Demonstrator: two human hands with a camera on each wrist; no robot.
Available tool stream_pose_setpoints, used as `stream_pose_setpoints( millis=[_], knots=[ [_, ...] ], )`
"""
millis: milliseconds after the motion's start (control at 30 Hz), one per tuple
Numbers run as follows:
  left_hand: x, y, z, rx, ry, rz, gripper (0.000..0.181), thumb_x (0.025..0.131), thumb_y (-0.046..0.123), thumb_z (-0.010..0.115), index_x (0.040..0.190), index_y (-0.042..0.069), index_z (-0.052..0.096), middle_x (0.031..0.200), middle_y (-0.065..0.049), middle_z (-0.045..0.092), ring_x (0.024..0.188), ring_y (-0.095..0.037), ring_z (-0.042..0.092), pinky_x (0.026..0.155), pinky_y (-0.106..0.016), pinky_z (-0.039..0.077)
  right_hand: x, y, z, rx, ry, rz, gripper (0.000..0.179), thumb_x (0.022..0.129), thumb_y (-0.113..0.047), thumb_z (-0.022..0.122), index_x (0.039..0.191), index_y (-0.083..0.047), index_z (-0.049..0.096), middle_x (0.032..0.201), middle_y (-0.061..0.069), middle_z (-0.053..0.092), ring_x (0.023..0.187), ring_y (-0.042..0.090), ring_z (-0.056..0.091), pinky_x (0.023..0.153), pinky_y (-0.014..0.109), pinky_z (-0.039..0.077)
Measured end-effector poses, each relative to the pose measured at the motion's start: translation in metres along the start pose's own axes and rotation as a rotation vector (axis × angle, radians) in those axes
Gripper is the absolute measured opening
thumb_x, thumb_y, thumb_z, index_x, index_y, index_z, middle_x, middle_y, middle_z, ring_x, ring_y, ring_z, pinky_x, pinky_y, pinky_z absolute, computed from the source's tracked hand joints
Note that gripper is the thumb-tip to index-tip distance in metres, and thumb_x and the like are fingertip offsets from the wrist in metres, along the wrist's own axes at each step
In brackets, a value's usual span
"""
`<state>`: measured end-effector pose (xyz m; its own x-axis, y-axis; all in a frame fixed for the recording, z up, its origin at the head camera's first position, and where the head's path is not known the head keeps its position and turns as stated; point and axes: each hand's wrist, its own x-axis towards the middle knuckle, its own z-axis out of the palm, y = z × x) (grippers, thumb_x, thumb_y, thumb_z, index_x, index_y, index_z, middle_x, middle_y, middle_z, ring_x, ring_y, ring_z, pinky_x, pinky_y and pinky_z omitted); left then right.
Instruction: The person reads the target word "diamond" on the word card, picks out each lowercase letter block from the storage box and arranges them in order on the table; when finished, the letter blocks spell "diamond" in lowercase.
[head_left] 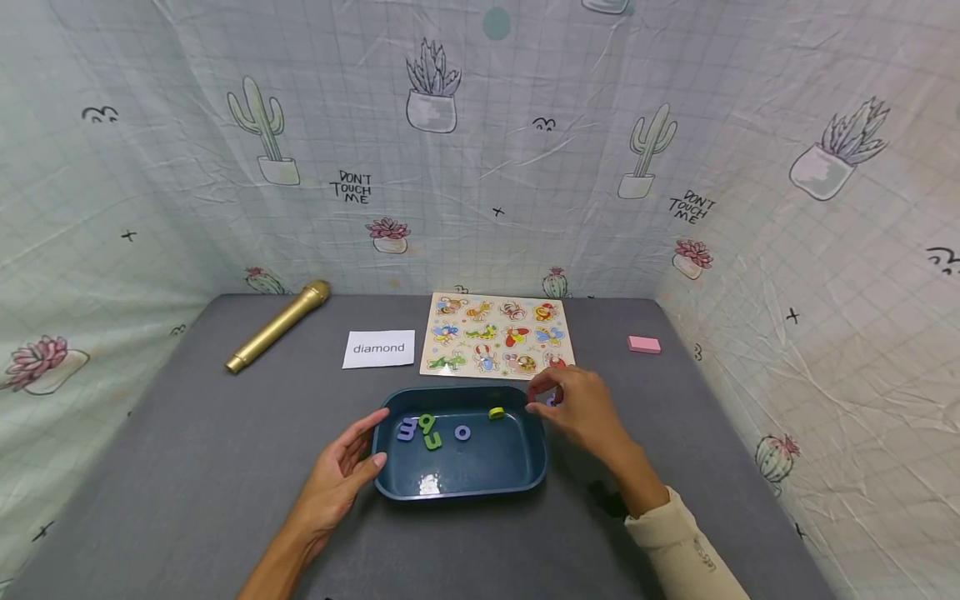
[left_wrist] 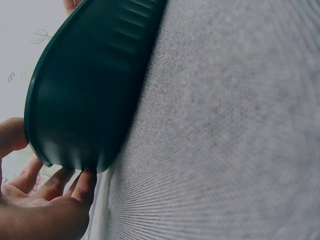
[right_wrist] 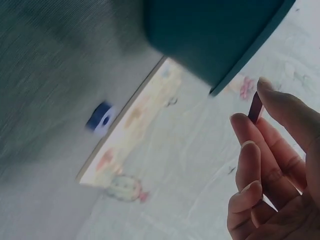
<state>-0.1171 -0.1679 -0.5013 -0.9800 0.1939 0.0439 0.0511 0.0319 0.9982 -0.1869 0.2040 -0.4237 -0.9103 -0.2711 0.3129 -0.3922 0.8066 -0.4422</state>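
A dark teal tray [head_left: 480, 479] lies on the grey table. At its left end my left hand [head_left: 337, 475] holds it, thumb and fingers spread around the rim; the left wrist view shows the fingertips on the tray wall [left_wrist: 80, 100]. Inside lie a purple m [head_left: 407, 429], a green q-shaped letter [head_left: 426, 422], a green u [head_left: 432, 442], a purple o [head_left: 462, 433] and a yellow piece [head_left: 496, 413]. Above the right rim, my right hand [head_left: 581, 408] pinches a small dark red piece [right_wrist: 255, 107]; its shape cannot be told. A purple letter [right_wrist: 101, 117] stands on the table nearby.
Behind the tray lie a white card reading "diamond" [head_left: 378, 349] and an insect puzzle board [head_left: 497, 335]. A gold microphone [head_left: 277, 327] is at the back left, a pink block [head_left: 644, 344] at the right. A printed cloth [head_left: 480, 183] surrounds the table.
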Motion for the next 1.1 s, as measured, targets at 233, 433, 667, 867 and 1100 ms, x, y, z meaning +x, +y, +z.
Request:
stream_pose_setpoints(
  millis=[233, 433, 667, 867, 1100],
  knots=[
    [0.001, 0.001, 0.001, -0.001, 0.013, -0.021, 0.059, 0.106, 0.013, 0.066, 0.161, 0.016, 0.044, 0.172, -0.007, 0.036, 0.162, -0.034, 0.026, 0.113, -0.004, 0.034, -0.002, 0.027, -0.008, -0.039, -0.020, 0.076, 0.027, 0.082, -0.022, 0.094, 0.103, -0.013, 0.081, 0.098, 0.007, 0.082, 0.076, 0.015, 0.057, 0.067, 0.028, 0.043],
    [0.000, -0.001, 0.001, -0.006, 0.003, -0.010, 0.060, 0.106, 0.012, 0.065, 0.162, 0.015, 0.043, 0.172, -0.008, 0.035, 0.163, -0.035, 0.025, 0.113, -0.005, 0.034, -0.002, 0.048, -0.012, -0.085, -0.057, 0.092, 0.025, 0.082, -0.019, 0.093, 0.103, -0.011, 0.080, 0.096, 0.005, 0.082, 0.078, 0.017, 0.060, 0.071, 0.032, 0.046],
    [0.001, -0.002, 0.000, -0.010, 0.002, -0.013, 0.060, 0.106, 0.012, 0.065, 0.162, 0.015, 0.043, 0.172, -0.007, 0.035, 0.162, -0.035, 0.025, 0.114, -0.005, 0.034, 0.000, 0.067, -0.010, -0.091, -0.123, 0.084, 0.023, 0.083, -0.016, 0.092, 0.101, -0.009, 0.079, 0.095, 0.008, 0.082, 0.080, 0.022, 0.070, 0.071, 0.035, 0.051],
    [0.001, -0.003, 0.000, -0.006, 0.005, -0.010, 0.060, 0.106, 0.012, 0.065, 0.162, 0.015, 0.043, 0.172, -0.007, 0.036, 0.162, -0.036, 0.025, 0.114, -0.006, 0.034, 0.003, 0.078, -0.005, -0.097, -0.181, 0.087, 0.019, 0.084, -0.015, 0.091, 0.097, -0.012, 0.079, 0.093, 0.004, 0.081, 0.086, 0.021, 0.074, 0.074, 0.039, 0.056],
    [0.001, -0.004, 0.000, -0.006, 0.005, -0.006, 0.060, 0.106, 0.012, 0.065, 0.162, 0.016, 0.043, 0.172, -0.007, 0.036, 0.162, -0.036, 0.025, 0.114, -0.006, 0.034, 0.011, 0.087, 0.002, -0.118, -0.233, 0.112, 0.018, 0.082, -0.014, 0.092, 0.095, -0.014, 0.079, 0.091, 0.000, 0.080, 0.088, 0.021, 0.072, 0.080, 0.045, 0.056]
  ],
)
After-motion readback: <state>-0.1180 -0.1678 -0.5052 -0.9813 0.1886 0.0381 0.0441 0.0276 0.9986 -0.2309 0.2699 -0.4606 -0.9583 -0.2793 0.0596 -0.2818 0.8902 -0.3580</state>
